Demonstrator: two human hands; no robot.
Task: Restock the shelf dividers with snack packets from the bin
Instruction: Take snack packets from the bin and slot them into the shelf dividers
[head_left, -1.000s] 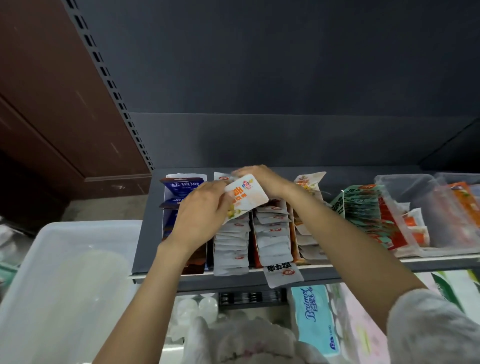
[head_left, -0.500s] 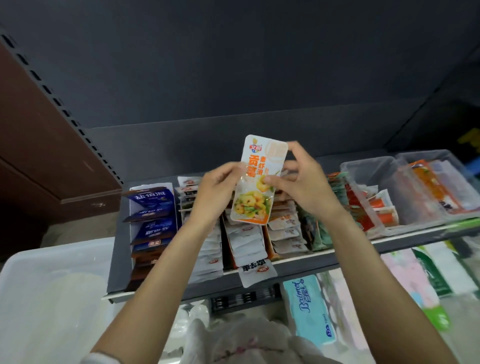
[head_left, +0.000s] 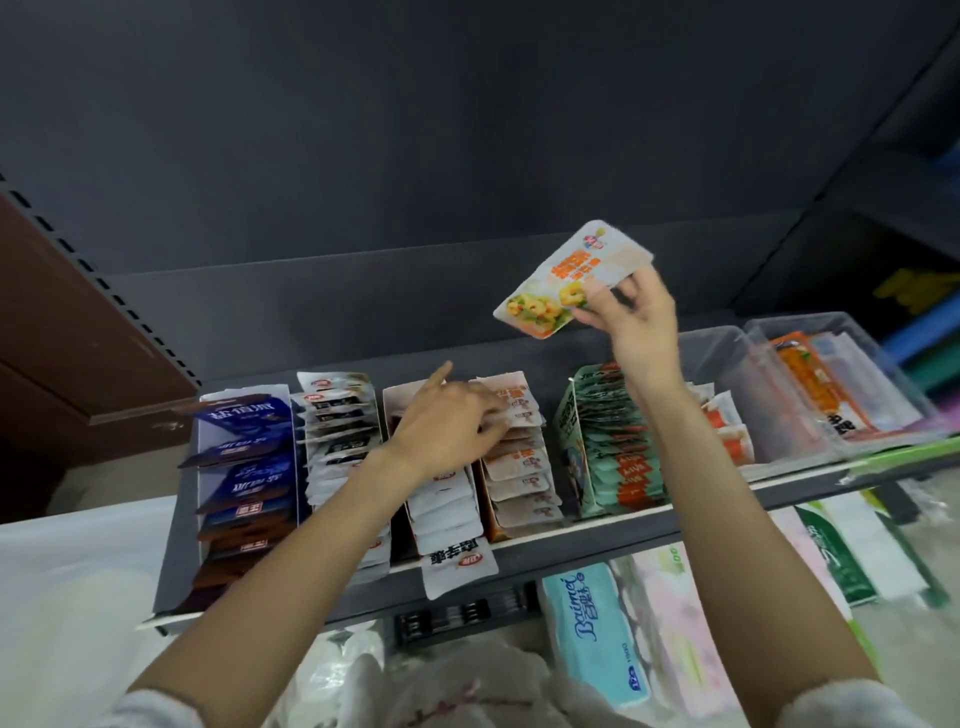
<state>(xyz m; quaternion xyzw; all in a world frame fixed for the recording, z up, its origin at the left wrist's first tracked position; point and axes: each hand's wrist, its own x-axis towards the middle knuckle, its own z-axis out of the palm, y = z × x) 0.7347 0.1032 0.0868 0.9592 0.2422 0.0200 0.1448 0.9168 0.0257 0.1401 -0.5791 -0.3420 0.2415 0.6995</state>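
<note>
The right hand (head_left: 636, 325) is holding one snack packet (head_left: 571, 280) up in the air above the shelf (head_left: 597, 564), over toward its back edge, pinching it by a lower corner between thumb and fingertips. The packet is tilting, its printed face turned toward the camera. The left hand (head_left: 452, 431) is reaching down into the rows of packets standing in the dividers near the middle of the shelf, its fingers curling among the tops of the orange-and-white packets (head_left: 519, 457) as if parting them; whether it is actually gripping one is hard to tell from this angle, since the fingertips are buried among the packets.

The packet is looking flat, thin and light, a sealed foil or plastic pouch that is bending slightly under its own weight. It is probably slick, so a pinch on the sealed border at a corner or short edge is the safest hold, leaving the soft filled middle unsqueezed. To slot it in, the lower edge needs to go first into a gap that the left hand is opening, in the row carrying the same print.

Along the front edge of the shelf one white packet (head_left: 457, 564) is hanging over the lip and could slide off if the row is nudged. Blue packets (head_left: 244, 457) are filling the divider at the left end, green ones (head_left: 618, 447) farther right, and clear tubs (head_left: 810, 395) are sitting at the right end.
</note>
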